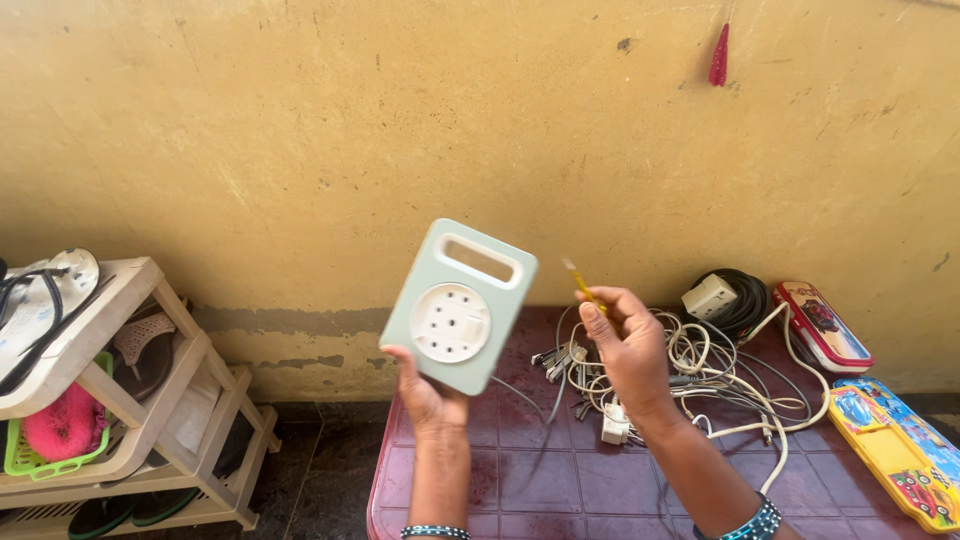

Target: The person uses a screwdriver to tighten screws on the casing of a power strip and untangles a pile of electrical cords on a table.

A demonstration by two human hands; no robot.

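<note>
My left hand (428,395) holds up a pale green extension reel box (460,305) by its lower edge; the box has a handle slot at the top and a round white socket plate on its face. To the right, my right hand (625,345) grips a thin yellow-handled tool (580,283), likely a small screwdriver, its tip pointing up and left. The tool is a short way right of the box and does not touch it. Both hands are raised over a dark red plastic stool top (540,460).
A tangle of white cables and plugs (700,375) lies on the stool, with a black cable coil and white adapter (725,295) behind. Two colourful pencil boxes (825,325) (895,445) lie at the right. A beige shoe rack (130,400) stands at the left against the yellow wall.
</note>
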